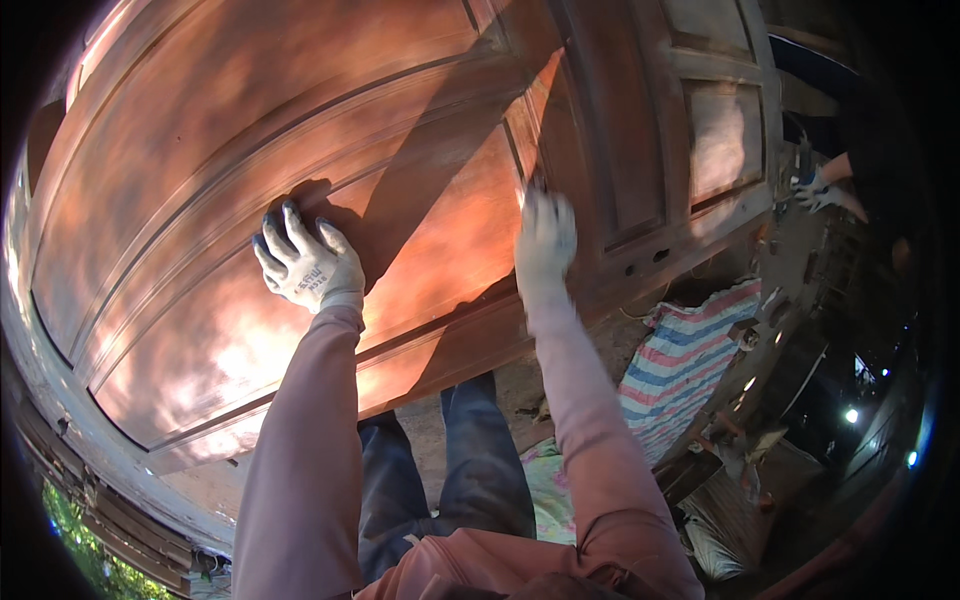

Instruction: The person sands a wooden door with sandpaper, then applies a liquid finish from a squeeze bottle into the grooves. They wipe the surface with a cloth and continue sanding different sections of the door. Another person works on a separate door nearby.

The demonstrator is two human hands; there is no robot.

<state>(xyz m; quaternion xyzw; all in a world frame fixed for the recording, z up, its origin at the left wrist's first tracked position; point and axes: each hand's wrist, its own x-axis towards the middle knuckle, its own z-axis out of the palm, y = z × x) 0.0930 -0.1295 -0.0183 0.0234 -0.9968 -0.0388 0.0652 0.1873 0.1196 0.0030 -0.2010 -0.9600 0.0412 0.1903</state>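
Brown wooden door (470,230) spans the space in front of the person, sun-dappled, grooved moulding, recessed panels. Wrinkled striped sheet (690,355) lower right; another person's gloved hand (820,192) far right. Left hand (312,262), pale glove, dark fingertips, fingers spread apart over door. Right hand (546,235) blurred, fingers curled at door; can't tell if clamped on anything.

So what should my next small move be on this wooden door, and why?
I'd probably slide your gloved right hand slightly along the moulding, keeping it slow: the hand is beside that strip, and a small dark thing shows at its far end, too blurred to identify. Your left hand is spread over the wooden door, so it could help steady you.
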